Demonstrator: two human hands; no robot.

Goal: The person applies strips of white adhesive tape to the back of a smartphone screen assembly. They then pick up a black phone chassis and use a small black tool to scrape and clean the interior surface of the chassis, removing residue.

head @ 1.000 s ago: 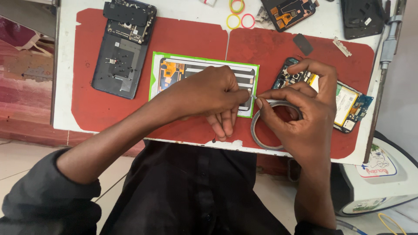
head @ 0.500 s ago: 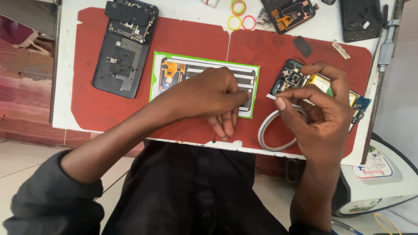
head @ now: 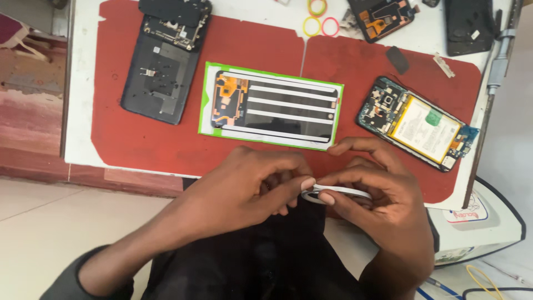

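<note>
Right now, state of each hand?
Left hand: closed, pinching the end of the tape roll.
Right hand: closed, holding the tape roll.

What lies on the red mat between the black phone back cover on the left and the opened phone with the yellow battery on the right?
In the head view, a phone screen panel on a green-edged white sheet lies between the black back cover and the opened phone, on the red mat.

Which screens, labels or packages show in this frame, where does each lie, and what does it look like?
Phone screen panel: mid-mat, face down on a green-edged white backing sheet, black with white strips.
Battery label: on the opened phone at right, yellow-white rectangle with a green patch.
Round sticker: on the white appliance at lower right, white with red and blue print.
Tape roll: thin white ring, between both hands.
</note>
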